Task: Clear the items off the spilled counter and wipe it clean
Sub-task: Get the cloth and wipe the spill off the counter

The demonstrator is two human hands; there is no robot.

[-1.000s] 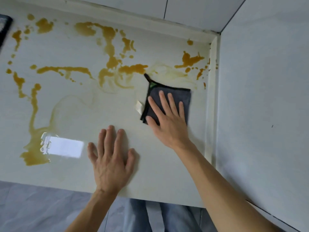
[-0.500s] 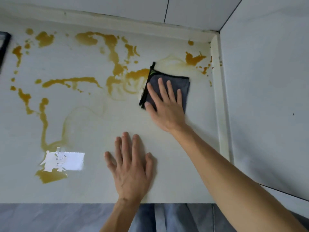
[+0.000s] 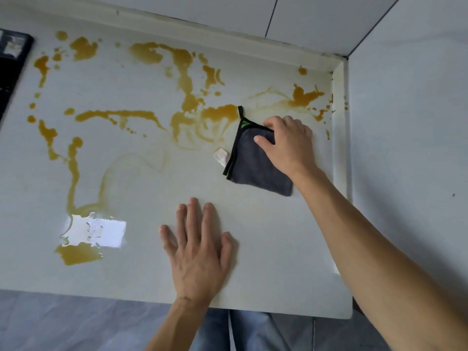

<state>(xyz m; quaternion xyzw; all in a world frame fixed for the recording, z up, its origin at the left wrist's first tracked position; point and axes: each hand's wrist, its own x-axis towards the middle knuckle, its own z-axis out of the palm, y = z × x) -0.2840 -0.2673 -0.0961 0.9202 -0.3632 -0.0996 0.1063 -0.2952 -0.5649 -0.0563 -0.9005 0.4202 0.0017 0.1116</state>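
Observation:
A folded dark grey cloth (image 3: pixel 255 168) with black edging and a green tag lies on the white counter (image 3: pixel 266 249), right of centre. My right hand (image 3: pixel 288 145) curls its fingers over the cloth's far corner and grips it. A white label (image 3: pixel 221 155) sticks out at the cloth's left edge. My left hand (image 3: pixel 197 252) rests flat on the counter near the front edge, fingers spread, holding nothing. Brown spilled liquid (image 3: pixel 184 79) runs in streaks and puddles across the left and back of the counter, with a patch (image 3: pixel 304 96) near the back right corner.
A black object (image 3: pixel 11 64) sits at the counter's far left edge. White tiled walls close the back and right sides. A bright window reflection (image 3: pixel 96 231) lies on a wet patch at front left. Grey floor and jeans show below the front edge.
My right hand went from flat on the cloth to curled, gripping its far corner. The cloth now trails toward me from the hand, its white label showing again. The left hand stays planted.

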